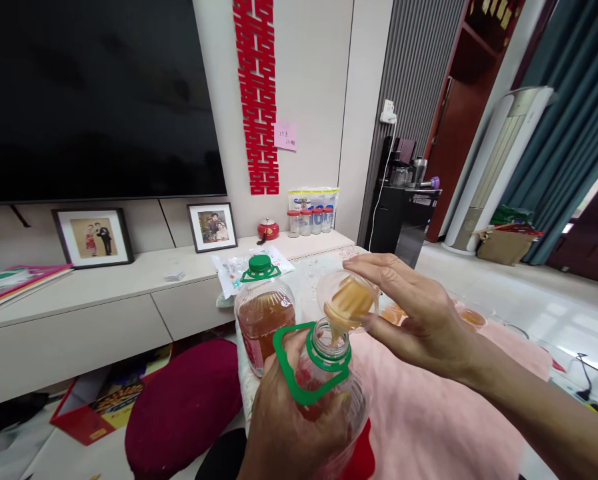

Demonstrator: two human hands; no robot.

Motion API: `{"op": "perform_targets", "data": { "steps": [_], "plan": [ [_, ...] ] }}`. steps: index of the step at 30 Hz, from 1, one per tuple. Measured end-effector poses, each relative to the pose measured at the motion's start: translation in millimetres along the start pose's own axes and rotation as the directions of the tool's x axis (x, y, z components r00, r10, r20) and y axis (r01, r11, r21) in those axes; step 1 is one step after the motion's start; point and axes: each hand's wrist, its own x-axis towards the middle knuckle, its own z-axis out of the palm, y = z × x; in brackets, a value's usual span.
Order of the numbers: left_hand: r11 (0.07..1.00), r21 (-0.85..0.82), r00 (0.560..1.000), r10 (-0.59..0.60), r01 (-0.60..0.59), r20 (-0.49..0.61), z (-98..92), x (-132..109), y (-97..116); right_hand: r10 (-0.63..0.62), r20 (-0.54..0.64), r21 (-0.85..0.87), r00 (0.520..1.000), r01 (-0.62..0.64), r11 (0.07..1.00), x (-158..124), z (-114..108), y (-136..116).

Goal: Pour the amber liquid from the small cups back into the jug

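Left grip (299, 417) clasps open bottle (357, 407); right grip (419, 320) holds tilted clear cup (349, 300), amber liquid (335, 333) running into bottle. Capped bottle (266, 320), mostly full, near counter's (306, 293) left edge; pink cloth (433, 413) rightward.

Glossy plastic bottle (357, 398), matt cloth (439, 417)
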Motion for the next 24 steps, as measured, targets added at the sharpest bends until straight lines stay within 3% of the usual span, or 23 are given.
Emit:
{"op": "perform_targets", "data": {
  "steps": [7, 19, 24],
  "plan": [
    [0.994, 0.102, 0.999, 0.043, -0.045, 0.017, -2.1, -2, -3, -0.020, 0.013, -0.036, 1.000, 0.020, 0.999, 1, -3, -1],
    [0.998, 0.014, 0.998, 0.067, -0.067, -0.011, -5.9, 5, 7, -0.066, 0.043, -0.059, 0.997, 0.069, 0.996, 5, -4, -2],
    [0.995, 0.075, 0.997, 0.073, -0.072, -0.021, -3.9, 3, 3, -0.093, 0.071, -0.072, 0.993, 0.098, 0.993, 6, -5, -3]
  ]
}}
